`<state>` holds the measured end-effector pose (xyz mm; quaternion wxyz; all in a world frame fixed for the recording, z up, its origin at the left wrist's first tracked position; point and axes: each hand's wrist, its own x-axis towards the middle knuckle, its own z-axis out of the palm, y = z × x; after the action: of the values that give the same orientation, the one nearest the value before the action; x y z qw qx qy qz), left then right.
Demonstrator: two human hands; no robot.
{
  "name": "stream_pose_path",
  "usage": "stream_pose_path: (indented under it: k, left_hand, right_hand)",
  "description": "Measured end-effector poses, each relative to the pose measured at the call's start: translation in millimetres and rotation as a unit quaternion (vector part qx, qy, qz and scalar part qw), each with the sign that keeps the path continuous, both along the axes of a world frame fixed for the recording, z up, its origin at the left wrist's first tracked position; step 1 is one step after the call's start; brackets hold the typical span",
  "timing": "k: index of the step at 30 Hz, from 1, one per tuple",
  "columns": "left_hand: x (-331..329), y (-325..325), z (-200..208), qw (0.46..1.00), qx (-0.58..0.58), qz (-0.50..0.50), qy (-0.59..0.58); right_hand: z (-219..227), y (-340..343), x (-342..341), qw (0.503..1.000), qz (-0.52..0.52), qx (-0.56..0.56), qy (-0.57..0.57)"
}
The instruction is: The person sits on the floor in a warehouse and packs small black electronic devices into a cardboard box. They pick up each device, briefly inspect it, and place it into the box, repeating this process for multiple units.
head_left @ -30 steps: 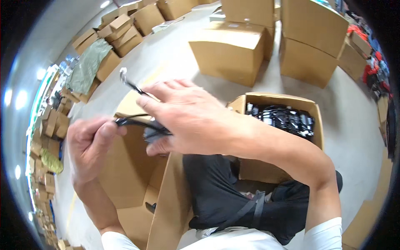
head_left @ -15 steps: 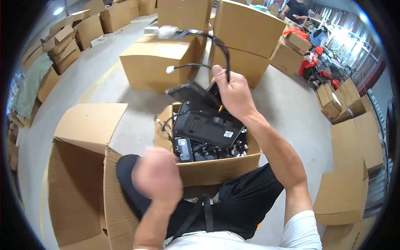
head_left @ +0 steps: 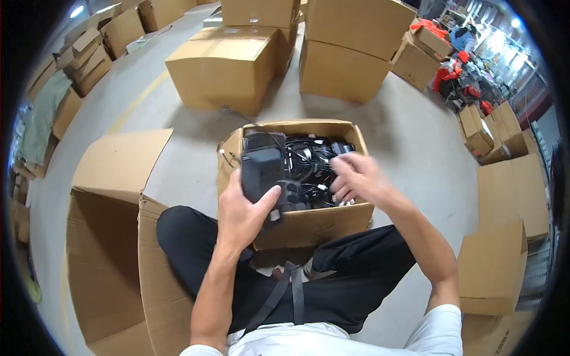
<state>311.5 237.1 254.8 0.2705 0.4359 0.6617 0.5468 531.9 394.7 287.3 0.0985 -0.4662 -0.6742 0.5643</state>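
Observation:
An open cardboard box [head_left: 312, 228] stands in front of my crossed legs. Black cables with small white plugs [head_left: 306, 157] fill the part of it that shows. My left hand [head_left: 237, 213] grips a flat black plastic device [head_left: 261, 169] by its near end, thumb on top, over the box's left side. A thin dark cable trails from the far end of this device. Over the right part of the box, my right hand [head_left: 356, 181] is blurred, its half-bent fingers apart above the cables. Nothing shows in its grip.
A tall open carton [head_left: 107, 255] stands against my left leg. Closed cartons [head_left: 219, 77] are stacked beyond the box, with more cartons [head_left: 499, 249] at the right. A heap of mixed goods [head_left: 469, 74] lies at the far right.
My right hand has come down into the box and let go of the black device with cables. My left hand has moved forward and taken hold of a black device. More loose cables show.

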Motion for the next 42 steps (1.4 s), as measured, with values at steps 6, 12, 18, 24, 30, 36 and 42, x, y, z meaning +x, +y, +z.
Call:
stream_pose_path:
  k: [6, 12, 18, 24, 30, 36, 42]
  left_hand:
    - [35, -3, 23, 0.953, -0.030, -0.151, 0.261]
    - [28, 11, 23, 0.970, -0.043, -0.197, 0.135]
    - [18, 7, 5, 0.988, 0.050, -0.128, -0.065]
    - [23, 35, -26, 0.978, 0.120, 0.111, -0.128]
    - [-25, 71, 49, 0.870, 0.188, -0.122, -0.439]
    - [-22, 101, 13, 0.938, -0.065, -0.320, -0.113]
    - [-97, 126, -23, 0.882, -0.074, -0.126, 0.449]
  right_hand:
    - [23, -28, -17, 0.874, 0.171, 0.439, 0.116]
    - [-22, -22, -8, 0.960, 0.045, 0.235, 0.148]
    - [-24, -7, -16, 0.952, -0.139, 0.165, 0.219]
    - [-37, -20, -32, 0.958, -0.076, 0.148, 0.232]
    - [26, 14, -60, 0.910, -0.092, 0.201, 0.352]
    - [46, 66, -89, 0.867, -0.044, 0.027, 0.495]
    - [-108, 140, -18, 0.996, 0.046, -0.003, 0.071]
